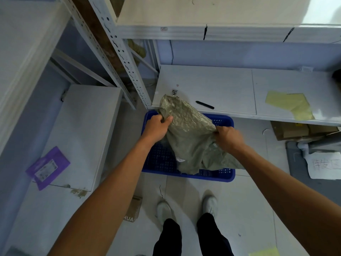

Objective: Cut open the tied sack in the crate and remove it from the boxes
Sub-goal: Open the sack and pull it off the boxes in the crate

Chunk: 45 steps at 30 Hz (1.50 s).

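Green woven sack (188,137) hangs limp between our hands, raised over the blue crate (226,177) on the floor. Its top end laps onto the edge of the low shelf (212,84); its bottom trails over the crate's near rim. Our left hand (156,126) has its fingers curled tight round a bunch of fabric near the sack's upper end. Our right hand (228,137), a little blurred, is clenched on a fold at the right side.

We judge the sack already open and nearly free. We cannot tell whether boxes lie beneath it: the sack covers much of the crate, and only a dim shape with a pale label shows there.

Several things could go wrong:
- The top end could snag on the shelf edge or on the small metal piece (174,92) beside it if we pull toward us without lifting first.
- The fabric could sweep the black tool (204,104) off the shelf, since it lies near.
- A trailing corner could catch in the crate's perforated wall and drag the light crate along.
- Anything left inside could tumble out if we tip the mouth down.
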Available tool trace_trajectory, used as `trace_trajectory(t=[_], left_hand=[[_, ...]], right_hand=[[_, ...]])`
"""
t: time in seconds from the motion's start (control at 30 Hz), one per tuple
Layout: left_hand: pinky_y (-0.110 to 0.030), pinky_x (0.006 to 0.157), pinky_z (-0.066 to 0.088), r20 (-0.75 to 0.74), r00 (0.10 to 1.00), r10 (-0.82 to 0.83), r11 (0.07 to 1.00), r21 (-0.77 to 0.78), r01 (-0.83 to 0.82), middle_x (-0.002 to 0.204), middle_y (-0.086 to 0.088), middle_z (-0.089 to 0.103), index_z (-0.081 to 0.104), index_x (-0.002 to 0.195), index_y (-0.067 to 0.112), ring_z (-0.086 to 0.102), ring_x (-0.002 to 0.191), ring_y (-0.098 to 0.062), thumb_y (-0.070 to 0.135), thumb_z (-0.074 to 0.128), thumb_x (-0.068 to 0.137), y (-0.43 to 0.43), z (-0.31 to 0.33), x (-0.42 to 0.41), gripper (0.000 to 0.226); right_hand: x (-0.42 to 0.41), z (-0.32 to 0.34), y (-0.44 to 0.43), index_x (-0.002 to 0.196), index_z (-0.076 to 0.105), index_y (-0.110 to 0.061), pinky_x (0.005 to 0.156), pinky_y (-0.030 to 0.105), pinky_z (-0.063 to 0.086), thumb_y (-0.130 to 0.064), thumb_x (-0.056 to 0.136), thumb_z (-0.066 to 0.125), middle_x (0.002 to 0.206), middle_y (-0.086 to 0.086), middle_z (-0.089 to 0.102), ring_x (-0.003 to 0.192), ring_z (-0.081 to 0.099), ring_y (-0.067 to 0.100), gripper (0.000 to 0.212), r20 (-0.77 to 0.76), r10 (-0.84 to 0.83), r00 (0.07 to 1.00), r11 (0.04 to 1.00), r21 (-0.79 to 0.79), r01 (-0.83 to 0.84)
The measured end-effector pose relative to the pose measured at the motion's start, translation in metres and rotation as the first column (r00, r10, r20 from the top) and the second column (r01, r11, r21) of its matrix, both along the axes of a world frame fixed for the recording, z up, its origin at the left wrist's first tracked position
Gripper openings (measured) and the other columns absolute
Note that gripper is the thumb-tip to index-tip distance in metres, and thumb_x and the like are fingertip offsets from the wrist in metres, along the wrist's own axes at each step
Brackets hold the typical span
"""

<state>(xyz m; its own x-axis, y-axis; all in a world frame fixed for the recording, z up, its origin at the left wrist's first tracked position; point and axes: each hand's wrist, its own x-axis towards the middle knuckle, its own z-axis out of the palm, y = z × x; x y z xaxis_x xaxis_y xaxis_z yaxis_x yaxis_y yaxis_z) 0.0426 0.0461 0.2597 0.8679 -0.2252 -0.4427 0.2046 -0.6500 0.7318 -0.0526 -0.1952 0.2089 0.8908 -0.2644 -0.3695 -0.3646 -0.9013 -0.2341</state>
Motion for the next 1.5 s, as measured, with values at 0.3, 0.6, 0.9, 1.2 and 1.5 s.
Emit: trace_trajectory(t=[0.3,0.6,0.9,1.2,1.5], left_hand=[[-0.033,0.057,0.048,0.282,0.954,-0.104,0.994,0.065,0.089,0.064,0.003,0.062,0.06,0.069,0.021,0.06,0.059,-0.017,0.05,0.054,0.099,-0.019,-0.034,-0.015,0.042],[-0.014,0.057,0.039,0.446,0.891,-0.083,0.992,-0.046,0.115,0.073,0.011,0.055,0.061,0.087,0.013,0.053,0.062,-0.001,0.031,0.052,0.105,-0.057,-0.035,-0.026,0.026],[-0.014,0.044,0.027,0.43,0.901,-0.063,0.994,-0.05,0.094,0.053,0.012,0.043,0.042,0.063,0.023,0.044,0.041,-0.003,0.028,0.05,0.106,-0.074,-0.022,-0.027,0.044],[-0.022,0.044,0.033,0.442,0.895,-0.055,0.982,-0.139,0.129,0.052,0.01,0.045,0.058,0.076,0.008,0.045,0.045,-0.008,0.033,0.046,0.106,-0.095,-0.003,-0.034,0.041],[-0.011,0.047,0.033,0.469,0.882,-0.047,0.982,-0.138,0.125,0.054,0.012,0.042,0.05,0.072,0.022,0.047,0.046,0.0,0.031,0.047,0.107,-0.099,0.031,-0.025,0.036]], right_hand=[[-0.012,-0.04,-0.014,0.094,0.063,-0.016,0.064,0.034,0.046,-0.028,0.101,0.039,0.086,0.008,0.067,0.08,0.061,0.029,0.028,0.143,-0.165,0.976,0.986,0.018,0.165],[-0.01,-0.055,-0.021,0.099,0.065,-0.014,0.072,0.039,0.052,-0.023,0.099,0.041,0.094,0.01,0.068,0.078,0.061,0.029,0.026,0.051,-0.313,0.949,0.935,0.193,0.298],[-0.014,-0.037,-0.024,0.103,0.065,-0.013,0.07,0.035,0.045,-0.02,0.101,0.041,0.09,0.006,0.066,0.075,0.057,0.024,0.026,0.181,-0.439,0.88,0.871,0.328,0.367],[-0.022,-0.018,-0.024,0.1,0.062,-0.011,0.065,0.029,0.04,-0.019,0.102,0.042,0.09,0.006,0.066,0.071,0.057,0.015,0.022,0.197,-0.541,0.818,0.781,0.478,0.401],[-0.012,0.008,-0.025,0.093,0.06,-0.015,0.06,0.026,0.042,-0.021,0.104,0.041,0.08,-0.001,0.063,0.07,0.057,0.013,0.023,0.223,-0.609,0.761,0.69,0.622,0.37]])
